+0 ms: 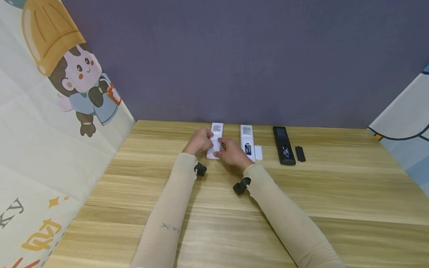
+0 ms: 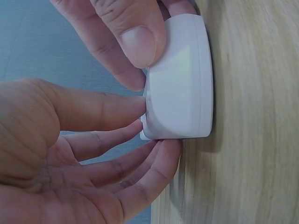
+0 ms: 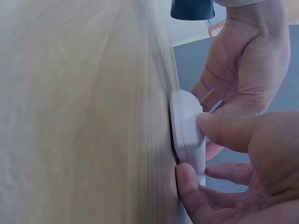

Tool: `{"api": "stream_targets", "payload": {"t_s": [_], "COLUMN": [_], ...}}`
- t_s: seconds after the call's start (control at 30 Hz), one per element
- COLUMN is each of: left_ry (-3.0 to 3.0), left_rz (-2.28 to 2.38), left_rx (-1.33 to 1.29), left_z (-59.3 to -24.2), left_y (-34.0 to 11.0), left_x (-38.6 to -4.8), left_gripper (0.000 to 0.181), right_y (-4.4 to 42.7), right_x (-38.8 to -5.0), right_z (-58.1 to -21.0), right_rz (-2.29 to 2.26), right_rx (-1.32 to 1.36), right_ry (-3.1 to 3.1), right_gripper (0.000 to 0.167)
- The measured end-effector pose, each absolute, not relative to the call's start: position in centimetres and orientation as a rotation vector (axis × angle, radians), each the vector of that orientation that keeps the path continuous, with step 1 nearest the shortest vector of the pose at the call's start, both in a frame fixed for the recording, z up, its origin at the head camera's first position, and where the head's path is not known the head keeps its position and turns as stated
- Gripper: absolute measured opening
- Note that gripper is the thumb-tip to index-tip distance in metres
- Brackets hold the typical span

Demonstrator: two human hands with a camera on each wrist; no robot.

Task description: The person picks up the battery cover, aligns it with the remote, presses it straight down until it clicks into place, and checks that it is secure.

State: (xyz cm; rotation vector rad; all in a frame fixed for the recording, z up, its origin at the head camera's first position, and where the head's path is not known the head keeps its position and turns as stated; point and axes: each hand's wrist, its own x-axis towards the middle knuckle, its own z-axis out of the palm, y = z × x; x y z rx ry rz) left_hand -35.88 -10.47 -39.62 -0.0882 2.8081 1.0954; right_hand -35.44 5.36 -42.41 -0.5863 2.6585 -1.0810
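A white remote control [image 1: 217, 130] lies back side up near the table's far edge, its battery cover area closed as far as the hands let me see. My left hand [image 1: 200, 140] holds it along the left side, thumb on its back. From the right, my right hand [image 1: 232, 152] grips the near end between thumb and fingers. The left wrist view shows the rounded white end of the remote control [image 2: 182, 84] with both thumbs on its back. In the right wrist view the same remote control [image 3: 187, 126] rests close to the wood between the two hands.
Right of the hands lies a second white remote control [image 1: 247, 138], its blue batteries [image 1: 247, 149] exposed, beside a loose white battery cover [image 1: 258, 152]. Farther right are a black remote control [image 1: 282, 139] with batteries showing and a black cover [image 1: 300, 154]. A dark panel [image 1: 234, 63] stands behind the table.
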Motion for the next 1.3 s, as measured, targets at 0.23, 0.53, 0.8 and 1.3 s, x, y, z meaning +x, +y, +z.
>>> {"api": "stream_targets", "payload": {"t_s": [0.23, 0.53, 0.8, 1.3], "left_ry": [2.790, 2.788, 2.863, 3.009], "left_rz": [1.105, 1.120, 1.147, 1.524], "left_rx": [-0.103, -0.085, -0.046, 0.024], "left_z": [-39.5, -39.4, -38.6, -36.4], "left_y": [-10.5, -10.5, -10.4, -8.5], "left_x": [-35.7, -35.6, -35.6, -35.0], "left_gripper": [0.053, 0.055, 0.043, 0.019], "right_y": [5.4, 5.6, 6.8, 10.0], "right_x": [-35.4, -34.9, -34.9, -35.6], "right_z": [-42.3, -41.1, -39.5, -36.4], "right_rz": [-1.080, -1.068, -1.114, -1.201], "right_rx": [-0.580, -0.585, -0.630, -0.762], "right_ry": [2.649, 2.626, 2.588, 2.742], "right_gripper": [0.068, 0.058, 0.039, 0.015]}}
